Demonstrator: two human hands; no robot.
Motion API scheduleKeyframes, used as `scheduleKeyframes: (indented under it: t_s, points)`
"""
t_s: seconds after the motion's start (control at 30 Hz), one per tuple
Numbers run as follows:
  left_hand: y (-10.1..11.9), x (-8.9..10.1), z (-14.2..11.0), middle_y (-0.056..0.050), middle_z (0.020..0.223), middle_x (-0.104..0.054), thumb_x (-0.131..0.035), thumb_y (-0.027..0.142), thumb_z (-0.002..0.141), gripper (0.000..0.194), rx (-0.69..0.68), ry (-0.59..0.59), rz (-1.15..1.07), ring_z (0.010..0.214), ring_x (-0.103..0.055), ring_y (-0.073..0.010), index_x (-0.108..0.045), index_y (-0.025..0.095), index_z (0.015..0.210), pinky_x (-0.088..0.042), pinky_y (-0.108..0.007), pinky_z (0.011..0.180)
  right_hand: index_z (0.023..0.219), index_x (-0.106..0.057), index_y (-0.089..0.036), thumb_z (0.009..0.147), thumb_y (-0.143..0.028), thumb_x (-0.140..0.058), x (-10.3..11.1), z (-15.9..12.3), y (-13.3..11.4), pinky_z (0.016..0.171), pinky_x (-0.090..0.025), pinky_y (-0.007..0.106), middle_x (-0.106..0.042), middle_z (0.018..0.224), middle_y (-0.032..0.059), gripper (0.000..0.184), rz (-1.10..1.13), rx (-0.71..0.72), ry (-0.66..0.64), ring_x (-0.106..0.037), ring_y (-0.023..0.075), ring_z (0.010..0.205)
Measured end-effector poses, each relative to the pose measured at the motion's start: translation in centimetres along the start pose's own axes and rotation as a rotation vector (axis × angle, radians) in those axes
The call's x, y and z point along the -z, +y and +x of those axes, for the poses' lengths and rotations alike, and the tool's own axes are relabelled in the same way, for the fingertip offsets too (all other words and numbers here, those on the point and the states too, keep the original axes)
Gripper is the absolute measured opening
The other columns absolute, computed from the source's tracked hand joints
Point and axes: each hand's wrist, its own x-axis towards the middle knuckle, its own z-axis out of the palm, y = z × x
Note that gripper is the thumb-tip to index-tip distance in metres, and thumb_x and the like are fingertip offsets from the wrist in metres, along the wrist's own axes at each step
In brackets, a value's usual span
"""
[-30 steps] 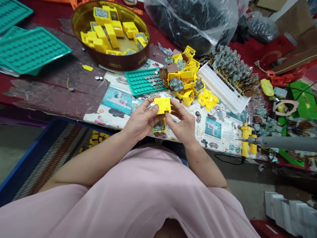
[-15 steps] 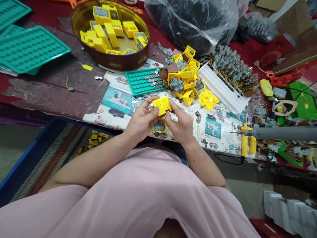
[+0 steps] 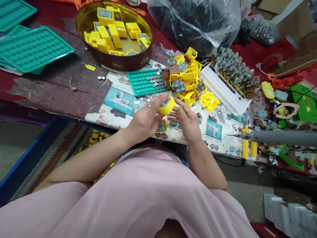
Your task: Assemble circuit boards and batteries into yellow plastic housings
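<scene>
My left hand (image 3: 146,119) grips a small yellow plastic box (image 3: 167,107), tilted so that a grey part shows at its top. A small silver disc (image 3: 148,106), perhaps a button cell, shows against the fingers of that hand. Just right of the box is my right hand (image 3: 189,124), its fingers stretched out and apart, holding nothing that I can see. Below the box, another open yellow case (image 3: 162,126) lies on the printed cardboard (image 3: 123,99), partly hidden by my left hand.
Beyond my hands are a green tray (image 3: 138,81) of silver button cells, a pile of yellow cases (image 3: 189,77) and yellow lids (image 3: 209,100). A round tin (image 3: 119,62) holds more yellow boxes. At right, a grey-handled tool (image 3: 279,137) with a thin tip juts over the table.
The yellow box has been turned from its flat, perforated face onto its side in my left hand. My right hand has let go of it and moved slightly right and down, fingers spread.
</scene>
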Motion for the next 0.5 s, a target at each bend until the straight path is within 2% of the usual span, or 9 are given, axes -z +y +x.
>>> scheduleKeyframes:
  t_s: [0.1, 0.27, 0.4, 0.5]
  points:
    - [-0.3, 0.1, 0.2, -0.011, 0.136, -0.064, -0.075, 0.021, 0.077, 0.044, -0.112, -0.151, 0.126, 0.139, -0.048, -0.0314, -0.066, 0.022, 0.121, -0.027, -0.050, 0.123, 0.129, -0.059, -0.031, 0.076, -0.066, -0.068, -0.1, 0.2, -0.3, 0.077, -0.067, 0.037, -0.074, 0.108, 0.0010, 0.064, 0.116, -0.095, -0.086, -0.073, 0.0208, 0.099]
    - [-0.1, 0.7, 0.0, -0.013, 0.151, -0.050, -0.083, 0.029, 0.071, 0.067, -0.100, -0.077, 0.183, 0.147, -0.037, -0.0341, -0.058, 0.023, 0.133, -0.022, -0.052, 0.124, 0.130, -0.056, -0.034, 0.075, -0.056, -0.075, 0.1, -0.2, -0.5, 0.079, -0.066, 0.038, -0.069, 0.127, 0.0012, 0.062, 0.240, -0.103, -0.134, -0.071, 0.0205, 0.103]
    - [0.0, 1.3, -0.3, -0.012, 0.142, -0.059, -0.078, 0.029, 0.077, 0.066, -0.040, -0.131, 0.202, 0.140, -0.048, -0.0313, -0.053, 0.025, 0.138, -0.028, -0.048, 0.121, 0.128, -0.059, -0.033, 0.076, -0.053, -0.076, 0.3, -0.4, -0.1, 0.083, -0.066, 0.041, -0.071, 0.123, 0.0009, 0.059, 0.303, -0.173, -0.168, -0.072, 0.0204, 0.101]
    - [-0.4, 1.4, -0.3, -0.011, 0.136, -0.064, -0.078, 0.026, 0.077, 0.065, -0.045, -0.143, 0.227, 0.135, -0.053, -0.0296, -0.054, 0.024, 0.138, -0.030, -0.046, 0.120, 0.122, -0.062, -0.030, 0.071, -0.052, -0.080, 0.1, -0.4, 0.4, 0.080, -0.066, 0.041, -0.074, 0.115, 0.0013, 0.058, 0.316, -0.184, -0.131, -0.073, 0.0205, 0.096]
